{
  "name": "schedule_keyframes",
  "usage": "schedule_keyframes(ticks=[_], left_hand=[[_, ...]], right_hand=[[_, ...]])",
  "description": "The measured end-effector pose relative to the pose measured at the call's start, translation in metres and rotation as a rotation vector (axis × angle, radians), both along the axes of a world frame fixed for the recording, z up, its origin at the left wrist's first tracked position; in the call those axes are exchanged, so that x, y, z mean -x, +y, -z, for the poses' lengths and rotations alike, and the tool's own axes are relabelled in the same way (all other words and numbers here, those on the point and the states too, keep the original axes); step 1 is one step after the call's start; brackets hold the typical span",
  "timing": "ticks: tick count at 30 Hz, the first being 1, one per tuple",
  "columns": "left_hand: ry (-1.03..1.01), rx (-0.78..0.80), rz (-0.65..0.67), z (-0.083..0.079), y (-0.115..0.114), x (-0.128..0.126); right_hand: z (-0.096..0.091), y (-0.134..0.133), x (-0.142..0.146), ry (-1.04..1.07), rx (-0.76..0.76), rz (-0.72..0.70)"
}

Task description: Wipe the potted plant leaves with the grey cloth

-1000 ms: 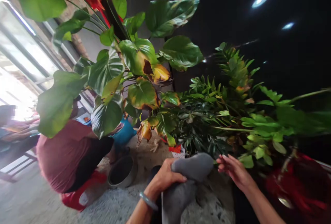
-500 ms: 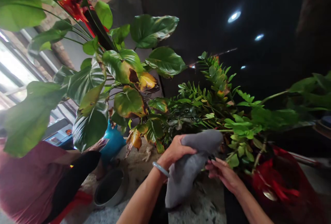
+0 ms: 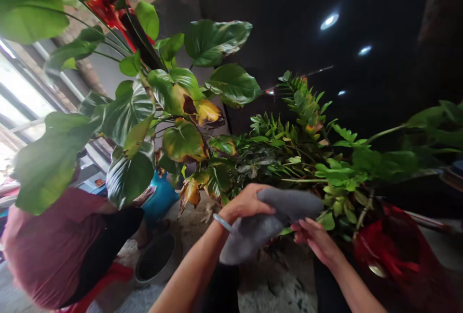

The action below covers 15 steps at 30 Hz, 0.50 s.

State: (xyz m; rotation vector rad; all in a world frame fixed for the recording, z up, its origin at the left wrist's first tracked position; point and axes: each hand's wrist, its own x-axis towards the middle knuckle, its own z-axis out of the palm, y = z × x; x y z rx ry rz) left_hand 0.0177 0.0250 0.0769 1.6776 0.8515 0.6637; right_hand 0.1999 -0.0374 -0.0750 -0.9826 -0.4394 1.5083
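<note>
My left hand (image 3: 249,203) grips a soft grey cloth (image 3: 251,238) over its middle, thumb on top. One end of the cloth sticks out to the right, while the other hangs folded below my wrist, which wears a pale bangle (image 3: 223,223). Close under the right end is my right hand (image 3: 316,238), its fingers curled and pinched together near the cloth's edge. What lies between those fingertips is too small to make out. Green leafy plants (image 3: 275,149) stand just behind both hands.
A large plant with yellowing leaves (image 3: 184,139) rises on the left. Below it are a grey bucket (image 3: 156,257) and a blue container (image 3: 161,197). A person in a pink shirt (image 3: 50,245) sits on a red stool (image 3: 104,284). A red-wrapped pot (image 3: 394,250) stands right.
The grey cloth has swung from hanging steeply to lying flatter, its right end reaching farther right. My right hand has shifted slightly right. The seated person shows more fully.
</note>
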Motion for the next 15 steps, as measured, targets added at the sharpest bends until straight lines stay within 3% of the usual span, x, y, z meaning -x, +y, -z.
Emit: schedule_keyframes(ticks=[3, 5, 7, 9, 11, 13, 15], left_hand=[[-0.218, -0.1, -0.096, -0.025, 0.019, -0.016], [-0.236, -0.195, -0.248, -0.019, 0.028, -0.027], [-0.074, -0.266, -0.334, 0.005, 0.025, -0.031], [0.179, -0.263, -0.232, 0.031, 0.012, -0.025], [0.339, -0.189, 0.023, 0.045, -0.006, -0.011], [0.314, -0.121, 0.224, 0.039, -0.018, 0.002], [0.171, -0.102, 0.225, 0.017, -0.019, 0.006]], right_hand=[[-0.002, -0.001, 0.0, 0.004, 0.011, 0.016], [-0.001, 0.0, 0.0, 0.018, 0.008, 0.016], [0.004, 0.002, 0.0, 0.02, 0.008, 0.0], [0.009, 0.004, -0.002, 0.0, 0.023, -0.012], [0.015, 0.005, -0.005, -0.019, 0.029, -0.012], [0.017, 0.005, -0.008, -0.031, 0.011, -0.004], [0.014, 0.004, -0.009, -0.049, 0.002, -0.016]])
